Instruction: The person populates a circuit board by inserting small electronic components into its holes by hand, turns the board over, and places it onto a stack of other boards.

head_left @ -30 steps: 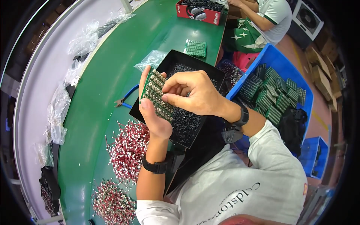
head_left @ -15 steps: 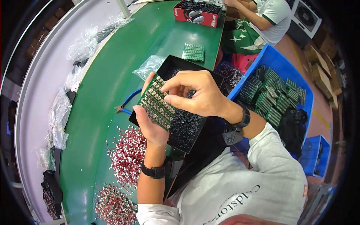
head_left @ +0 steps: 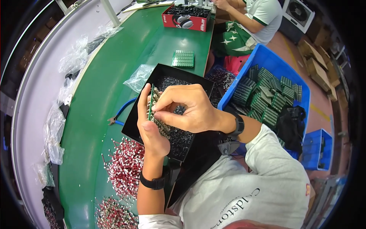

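Observation:
My left hand (head_left: 153, 138) holds a green circuit-board panel (head_left: 150, 104) upright, nearly edge-on, with its rows of small metallic parts turned toward my right hand. The thumb and forefinger of my right hand (head_left: 192, 107) are pinched together against that populated face. Whatever sits between those fingertips is hidden. Both hands are over a black box (head_left: 132, 124) that contains many small black parts (head_left: 180, 144). Blue-handled cutters (head_left: 121, 113) lie on the table left of the box, and a clear plastic bag (head_left: 140, 77) rests by its far left corner.
Two piles of red-and-white wire leads (head_left: 124, 165) lie on the green table (head_left: 85, 152). Farther off are another board panel (head_left: 183, 59) and a red carton (head_left: 194, 24) of black parts. At right, a blue bin (head_left: 244, 65) holds several panels; a co-worker (head_left: 263, 19) sits beyond.
The panel has turned from showing its populated face to nearly edge-on. My right hand has moved slightly left and down, its pinch still at the board. The whole view has shifted a little.

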`<control>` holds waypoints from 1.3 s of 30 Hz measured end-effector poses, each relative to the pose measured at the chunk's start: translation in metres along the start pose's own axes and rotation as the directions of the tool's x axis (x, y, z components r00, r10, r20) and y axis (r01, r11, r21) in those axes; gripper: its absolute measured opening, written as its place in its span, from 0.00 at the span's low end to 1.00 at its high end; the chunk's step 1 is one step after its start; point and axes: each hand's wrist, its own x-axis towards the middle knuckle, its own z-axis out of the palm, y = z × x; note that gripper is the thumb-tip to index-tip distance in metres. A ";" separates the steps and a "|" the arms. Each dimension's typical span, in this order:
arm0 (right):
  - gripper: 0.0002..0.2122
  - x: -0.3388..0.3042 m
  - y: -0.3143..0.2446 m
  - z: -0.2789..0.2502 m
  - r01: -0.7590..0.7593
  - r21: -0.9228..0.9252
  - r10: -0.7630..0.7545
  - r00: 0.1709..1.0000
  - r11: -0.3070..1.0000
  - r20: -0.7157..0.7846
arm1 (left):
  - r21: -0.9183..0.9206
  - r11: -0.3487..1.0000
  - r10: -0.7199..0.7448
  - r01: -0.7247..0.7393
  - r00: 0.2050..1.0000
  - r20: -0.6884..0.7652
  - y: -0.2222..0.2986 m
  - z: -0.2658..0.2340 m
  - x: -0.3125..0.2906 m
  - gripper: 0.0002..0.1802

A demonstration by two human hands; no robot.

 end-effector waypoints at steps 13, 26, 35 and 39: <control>0.09 0.001 0.006 -0.002 -0.130 -0.005 0.130 0.986 0.991 0.106 | -0.050 0.999 0.002 -0.006 0.996 -0.088 -0.007 -0.001 0.002 0.50; 0.05 -0.007 0.001 0.011 -0.283 0.113 0.284 0.959 0.952 0.008 | 0.073 0.997 0.032 -0.021 0.988 -0.152 -0.009 0.000 0.002 0.53; 0.06 -0.003 0.011 -0.002 -0.280 0.249 0.288 0.958 0.927 0.006 | -0.006 1.000 0.011 -0.013 0.972 -0.235 -0.006 0.000 0.005 0.54; 0.10 0.001 0.006 -0.002 -0.269 0.030 0.264 0.957 0.963 0.117 | 0.095 0.995 0.036 -0.020 0.984 -0.177 -0.006 0.000 0.003 0.53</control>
